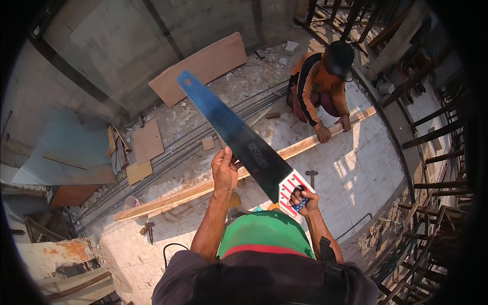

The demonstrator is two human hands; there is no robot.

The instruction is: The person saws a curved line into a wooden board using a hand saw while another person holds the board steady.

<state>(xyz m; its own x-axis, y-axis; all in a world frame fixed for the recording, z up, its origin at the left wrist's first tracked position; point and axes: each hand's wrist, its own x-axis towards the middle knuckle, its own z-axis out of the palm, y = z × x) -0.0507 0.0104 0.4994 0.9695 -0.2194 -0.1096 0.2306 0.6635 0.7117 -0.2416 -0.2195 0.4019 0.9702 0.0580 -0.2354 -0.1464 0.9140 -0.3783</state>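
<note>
A hand saw with a dark blade and a red-and-white handle slants across the middle of the view, its tip toward the far left. My right hand is closed around the handle. At the toothed edge of the blade, my left hand pinches with thumb and fingers, apparently steadying the saw. Beneath the saw, a long wooden plank runs from lower left to upper right. A crouching co-worker grips the plank near its far right end with both hands.
Hammers lie on the tiled floor, one right of the saw handle and another at the left. Long metal bars run behind the plank. A wooden board leans by the wall. Dark metal frames stand along the right.
</note>
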